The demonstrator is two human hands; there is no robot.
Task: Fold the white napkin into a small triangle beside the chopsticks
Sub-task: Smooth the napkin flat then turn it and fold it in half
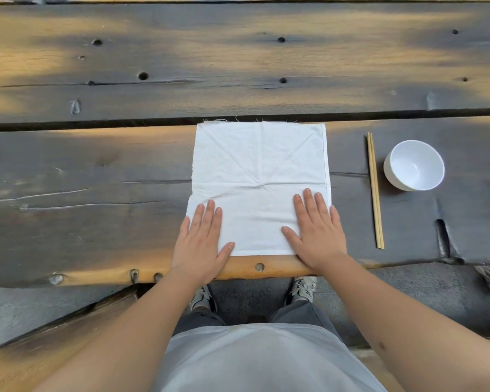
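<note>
napkin [259, 176] unfolded, both hands flat

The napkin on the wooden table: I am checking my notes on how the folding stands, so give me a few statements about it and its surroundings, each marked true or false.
1. The napkin lies spread flat, not yet folded. True.
2. Both hands rest palm down on its near part, the left hand and the right hand. True.
3. The chopsticks lie on top of the napkin. False: they lie on the table to its right, apart from it.
4. The bowl holds rice. False: it looks empty.
5. The bowl stands to the right of the chopsticks. True.
</note>
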